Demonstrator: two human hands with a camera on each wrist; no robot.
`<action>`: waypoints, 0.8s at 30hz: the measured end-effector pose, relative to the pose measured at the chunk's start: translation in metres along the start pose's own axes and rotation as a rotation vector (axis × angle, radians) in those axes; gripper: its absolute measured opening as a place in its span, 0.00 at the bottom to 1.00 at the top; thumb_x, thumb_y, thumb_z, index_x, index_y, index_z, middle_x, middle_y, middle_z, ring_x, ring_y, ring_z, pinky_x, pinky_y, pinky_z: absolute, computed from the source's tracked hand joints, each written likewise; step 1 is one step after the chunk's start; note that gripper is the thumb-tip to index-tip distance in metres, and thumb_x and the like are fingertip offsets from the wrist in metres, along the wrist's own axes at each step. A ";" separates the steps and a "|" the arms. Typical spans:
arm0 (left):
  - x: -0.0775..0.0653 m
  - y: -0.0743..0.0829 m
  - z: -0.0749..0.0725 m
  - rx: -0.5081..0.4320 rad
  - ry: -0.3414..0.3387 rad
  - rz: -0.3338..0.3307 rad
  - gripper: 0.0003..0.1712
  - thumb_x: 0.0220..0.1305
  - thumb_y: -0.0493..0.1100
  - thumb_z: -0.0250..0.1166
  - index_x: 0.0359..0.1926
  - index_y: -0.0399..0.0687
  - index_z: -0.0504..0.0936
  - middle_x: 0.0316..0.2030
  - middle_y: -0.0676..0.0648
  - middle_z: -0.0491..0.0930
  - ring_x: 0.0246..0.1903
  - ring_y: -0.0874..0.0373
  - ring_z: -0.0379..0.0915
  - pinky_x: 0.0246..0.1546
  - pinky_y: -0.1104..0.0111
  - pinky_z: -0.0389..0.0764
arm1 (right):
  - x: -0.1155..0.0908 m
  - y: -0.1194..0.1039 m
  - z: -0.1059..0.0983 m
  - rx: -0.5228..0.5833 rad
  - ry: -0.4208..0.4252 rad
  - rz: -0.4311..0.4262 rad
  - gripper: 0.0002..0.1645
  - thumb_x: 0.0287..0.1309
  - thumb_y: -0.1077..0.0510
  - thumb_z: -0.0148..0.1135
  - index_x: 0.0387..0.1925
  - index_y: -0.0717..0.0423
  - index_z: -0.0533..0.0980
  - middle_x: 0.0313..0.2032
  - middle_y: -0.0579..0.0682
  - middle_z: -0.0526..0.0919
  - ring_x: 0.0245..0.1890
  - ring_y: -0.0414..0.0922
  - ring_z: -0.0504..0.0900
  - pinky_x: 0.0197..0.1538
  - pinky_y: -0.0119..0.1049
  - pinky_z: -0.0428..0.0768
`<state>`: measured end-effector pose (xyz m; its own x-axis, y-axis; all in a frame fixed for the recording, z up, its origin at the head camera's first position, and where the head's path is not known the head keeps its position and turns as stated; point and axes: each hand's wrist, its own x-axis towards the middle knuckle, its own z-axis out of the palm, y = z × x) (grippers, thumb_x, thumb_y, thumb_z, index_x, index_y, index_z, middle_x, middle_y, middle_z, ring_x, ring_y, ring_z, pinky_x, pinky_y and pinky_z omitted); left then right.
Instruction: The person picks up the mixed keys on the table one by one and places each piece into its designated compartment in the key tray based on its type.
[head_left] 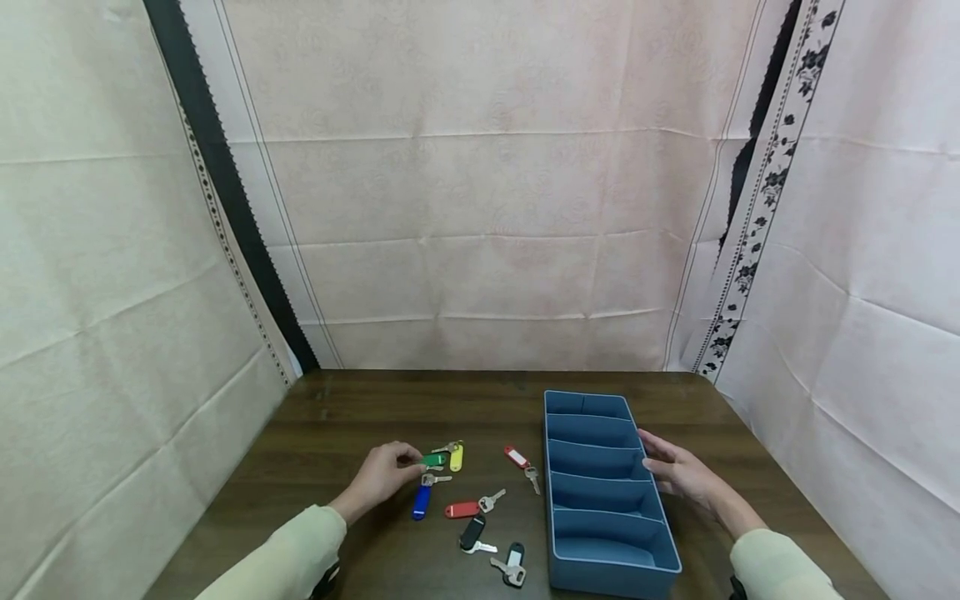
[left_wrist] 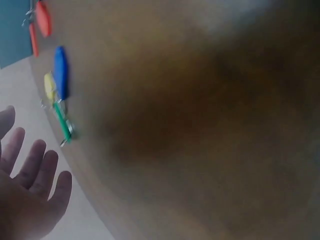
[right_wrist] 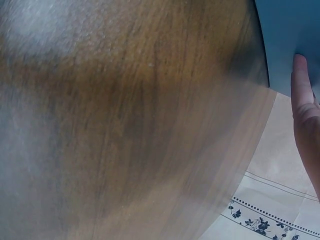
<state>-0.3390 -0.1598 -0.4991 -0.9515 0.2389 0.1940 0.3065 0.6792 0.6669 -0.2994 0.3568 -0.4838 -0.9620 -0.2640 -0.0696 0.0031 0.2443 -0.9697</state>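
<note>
My left hand (head_left: 384,473) is at the near left of a group of key tags, its fingertips close to a green key tag (head_left: 432,460). In the left wrist view its fingers (left_wrist: 34,165) are spread and fairly straight, with the green tag just beyond them. A yellow key tag (head_left: 457,457) and a blue key tag (head_left: 422,502) lie beside the green one, each with a key. My right hand (head_left: 678,473) rests against the right side of a blue divided box (head_left: 607,575); one finger (right_wrist: 301,82) lies extended on its wall.
Between the left hand and the box lie a red key tag (head_left: 462,509), another red tag (head_left: 517,457) farther back, a black tag (head_left: 472,532) and a black-and-white one (head_left: 514,557), all with keys. The brown wooden table (head_left: 360,400) is enclosed by pale cloth (head_left: 487,192).
</note>
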 end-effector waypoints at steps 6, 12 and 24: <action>-0.006 -0.005 0.011 0.074 0.014 0.012 0.08 0.57 0.44 0.75 0.36 0.48 0.86 0.35 0.52 0.81 0.34 0.59 0.74 0.41 0.56 0.79 | 0.001 0.002 -0.001 -0.005 0.005 0.003 0.41 0.74 0.56 0.51 0.77 0.61 0.43 0.75 0.69 0.46 0.69 0.67 0.61 0.59 0.55 0.73; -0.006 -0.009 0.021 0.104 -0.020 -0.013 0.06 0.58 0.47 0.74 0.32 0.53 0.85 0.30 0.55 0.77 0.29 0.60 0.70 0.34 0.61 0.75 | 0.000 0.002 -0.001 -0.005 0.003 0.000 0.43 0.74 0.55 0.52 0.78 0.60 0.43 0.75 0.68 0.46 0.69 0.67 0.61 0.60 0.55 0.73; -0.006 -0.003 0.030 0.202 0.009 -0.003 0.08 0.56 0.48 0.75 0.28 0.53 0.84 0.28 0.53 0.74 0.28 0.58 0.67 0.30 0.62 0.71 | -0.001 0.001 0.000 0.001 0.019 0.011 0.42 0.74 0.56 0.52 0.78 0.60 0.44 0.75 0.68 0.47 0.69 0.67 0.61 0.60 0.55 0.72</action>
<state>-0.3337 -0.1425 -0.5243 -0.9522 0.2313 0.1996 0.3025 0.8055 0.5096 -0.2982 0.3569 -0.4845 -0.9668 -0.2438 -0.0761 0.0143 0.2460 -0.9692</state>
